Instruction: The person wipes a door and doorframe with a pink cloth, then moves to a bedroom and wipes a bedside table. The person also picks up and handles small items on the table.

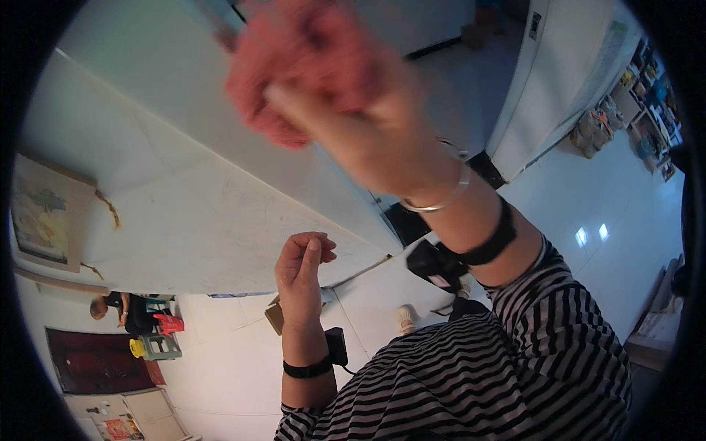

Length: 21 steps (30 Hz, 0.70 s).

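Note:
My right hand, blurred, is raised high in front of me and grips a bunched pinkish-red cloth. The thumb presses on the cloth's near side, and the other fingers are largely hidden. Behind the cloth is a pale wall corner with a light edge; whether the cloth touches it I cannot tell. Lower down, my left hand is held up in front of the scuffed white wall. It holds nothing, and its fingers are loosely curled with the thumb up.
A doorway with a white door stands at upper right. Beyond it, bags and crowded shelves line the wall. A framed picture hangs at left. A person sits near a green stool. A cardboard box lies by the wall's foot.

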Available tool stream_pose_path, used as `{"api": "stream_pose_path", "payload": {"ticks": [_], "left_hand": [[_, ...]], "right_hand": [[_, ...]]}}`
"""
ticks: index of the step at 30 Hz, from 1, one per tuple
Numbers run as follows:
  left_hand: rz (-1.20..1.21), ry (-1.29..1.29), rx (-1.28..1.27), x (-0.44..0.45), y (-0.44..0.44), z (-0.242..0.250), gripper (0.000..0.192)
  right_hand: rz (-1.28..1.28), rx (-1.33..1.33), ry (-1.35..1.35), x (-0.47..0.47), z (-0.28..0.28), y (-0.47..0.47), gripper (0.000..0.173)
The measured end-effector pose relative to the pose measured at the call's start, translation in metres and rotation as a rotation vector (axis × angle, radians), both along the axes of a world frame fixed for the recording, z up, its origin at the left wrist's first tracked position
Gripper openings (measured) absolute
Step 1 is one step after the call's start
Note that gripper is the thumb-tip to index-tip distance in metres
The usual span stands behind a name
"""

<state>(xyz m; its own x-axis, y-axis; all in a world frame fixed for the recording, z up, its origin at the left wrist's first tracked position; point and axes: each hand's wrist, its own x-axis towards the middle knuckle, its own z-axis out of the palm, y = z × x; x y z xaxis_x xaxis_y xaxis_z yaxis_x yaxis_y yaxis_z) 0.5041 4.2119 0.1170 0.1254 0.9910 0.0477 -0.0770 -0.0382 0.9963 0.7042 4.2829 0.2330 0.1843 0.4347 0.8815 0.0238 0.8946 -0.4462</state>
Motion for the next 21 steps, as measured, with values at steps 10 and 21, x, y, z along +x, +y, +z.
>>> {"api": "stream_pose_path", "payload": {"ticks": [10, 21], "left_hand": [[0.102, 0.222, 0.543, 0.028, 0.024, 0.045, 0.019], [0.485, 0.832, 1.45, 0.063, 0.063, 0.093, 0.032]], "right_hand": [[-0.173, -0.488, -0.165, -0.004, -0.195, -0.013, 0.031], [0.138, -0.464, 0.001, 0.025, -0.115, 0.024, 0.04]]}}
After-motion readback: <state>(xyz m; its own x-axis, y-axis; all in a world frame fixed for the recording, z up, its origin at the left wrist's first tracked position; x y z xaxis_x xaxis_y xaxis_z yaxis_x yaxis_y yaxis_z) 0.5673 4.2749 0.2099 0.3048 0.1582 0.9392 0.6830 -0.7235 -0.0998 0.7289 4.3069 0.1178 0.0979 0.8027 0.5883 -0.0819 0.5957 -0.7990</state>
